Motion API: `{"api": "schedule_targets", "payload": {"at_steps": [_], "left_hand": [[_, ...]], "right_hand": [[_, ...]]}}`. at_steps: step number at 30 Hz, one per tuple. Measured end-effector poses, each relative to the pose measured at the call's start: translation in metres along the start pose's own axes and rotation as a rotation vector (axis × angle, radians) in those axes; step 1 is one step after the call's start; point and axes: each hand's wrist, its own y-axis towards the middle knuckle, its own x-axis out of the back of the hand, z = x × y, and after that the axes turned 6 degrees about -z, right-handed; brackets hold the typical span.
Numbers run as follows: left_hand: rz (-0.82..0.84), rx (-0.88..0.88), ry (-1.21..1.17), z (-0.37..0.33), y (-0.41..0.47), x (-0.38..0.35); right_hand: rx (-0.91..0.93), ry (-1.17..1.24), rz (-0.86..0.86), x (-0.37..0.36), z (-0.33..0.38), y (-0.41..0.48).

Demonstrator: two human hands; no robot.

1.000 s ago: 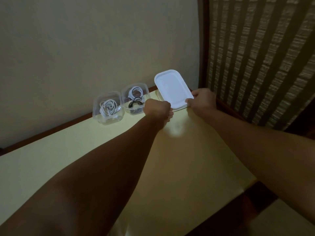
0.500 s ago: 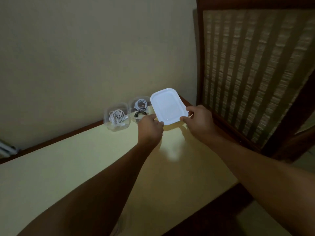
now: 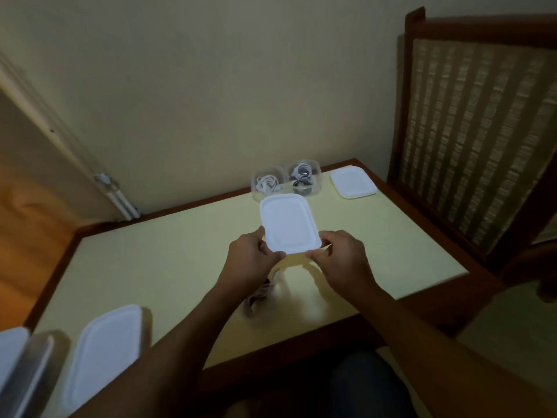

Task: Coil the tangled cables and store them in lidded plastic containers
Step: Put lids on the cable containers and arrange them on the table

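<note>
**Lid** point(image 3: 286, 224): white plastic, matt, rounded-rectangular, with a raised rim round a shallow recessed panel. It is held above the pale yellow bench point(image 3: 180, 260) and pinched at its near corners by the left hand point(image 3: 251, 257) and the right hand point(image 3: 340, 257).

**Clear containers** point(image 3: 266, 184): two, set at the far edge by the wall, well apart from the held lid. Coiled cables point(image 3: 301, 176), white and dark, are seen inside, apparently uncovered. A second lid point(image 3: 352, 182) is laid just beside them.

**Handling, as judged:** the lid is best kept level and its rounded corners matched to one container's rim. It is then pressed down all round until seated, since thin plastic is likely to flex if pushed at one corner only.
</note>
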Motion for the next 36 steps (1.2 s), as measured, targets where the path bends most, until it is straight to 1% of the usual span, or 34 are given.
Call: {"api": "schedule_targets", "payload": {"at_steps": [2,4,10,12,16,19,22,27,31,34,36], "left_hand": [[-0.001,0.005,0.061,0.013,-0.019,0.015],[0.018,0.019,0.084,0.023,-0.029,0.020],[0.052,0.095,0.072,0.053,-0.060,0.034],[0.060,0.128,0.069,0.058,-0.067,0.035],[0.073,0.173,0.060,0.068,-0.076,0.032],[0.087,0.206,0.043,0.072,-0.080,0.033],[0.037,0.265,0.035,0.076,-0.079,0.036],[-0.079,0.292,0.010,0.081,-0.072,0.039],[-0.090,0.403,-0.146,0.085,-0.072,0.035],[-0.078,0.544,-0.339,0.088,-0.070,0.037],[-0.059,0.622,-0.436,0.087,-0.067,0.039]], "right_hand": [[0.027,0.002,0.019,-0.010,0.006,-0.021],[0.014,0.023,0.013,-0.015,0.008,-0.033],[0.014,0.029,0.064,-0.030,0.023,-0.062],[-0.017,0.030,0.074,-0.032,0.027,-0.065],[-0.164,0.089,0.069,-0.033,0.034,-0.064],[-0.201,0.083,0.076,-0.034,0.035,-0.058],[-0.223,0.057,0.127,-0.034,0.036,-0.056],[-0.285,0.082,0.164,-0.037,0.033,-0.058],[-0.316,0.085,0.168,-0.040,0.033,-0.055],[-0.418,0.110,0.248,-0.041,0.033,-0.049],[-0.524,0.177,0.302,-0.042,0.033,-0.045]]}}
